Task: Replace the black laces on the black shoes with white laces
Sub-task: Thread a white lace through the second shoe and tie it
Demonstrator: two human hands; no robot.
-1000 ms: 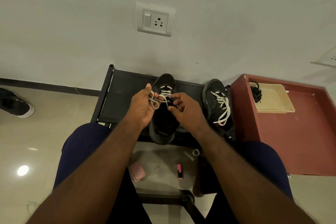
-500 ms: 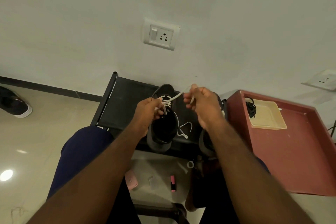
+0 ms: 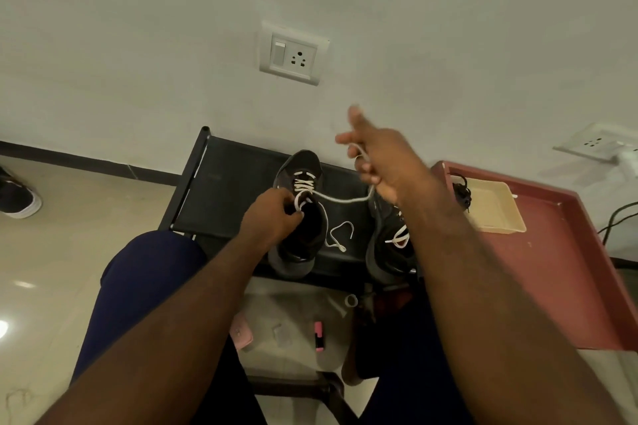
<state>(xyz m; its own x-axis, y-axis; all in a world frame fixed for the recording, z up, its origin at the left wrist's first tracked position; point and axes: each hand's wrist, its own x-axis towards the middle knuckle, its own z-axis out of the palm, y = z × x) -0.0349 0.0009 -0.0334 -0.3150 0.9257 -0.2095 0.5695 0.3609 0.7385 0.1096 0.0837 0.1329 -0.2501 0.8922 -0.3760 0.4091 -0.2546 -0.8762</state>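
**Lacing of the left-hand shoe.** The shoe (image 3: 297, 231) stood toe-away on the bench (image 3: 224, 190), just beyond the person's knees, so that both hands could reach its eyelets. The left hand (image 3: 272, 216) pinched the lace (image 3: 345, 199) where it left the eyelets, probably to anchor the crossings while slack was drawn. The right hand (image 3: 386, 166), raised up and to the right, held the free strand in its curled lower fingers with the forefinger pointing out. Blur left the exact grip uncertain. Between the hands the lace hung in a shallow curve, not fully taut. It was white and criss-crossed over the eyelets nearer the toe. A second strand lay loose on the bench between this shoe and the second shoe (image 3: 383, 252), which already showed white lacing. The black laces (image 3: 461, 190) lay at the edge of a tray (image 3: 497, 214), well apart.
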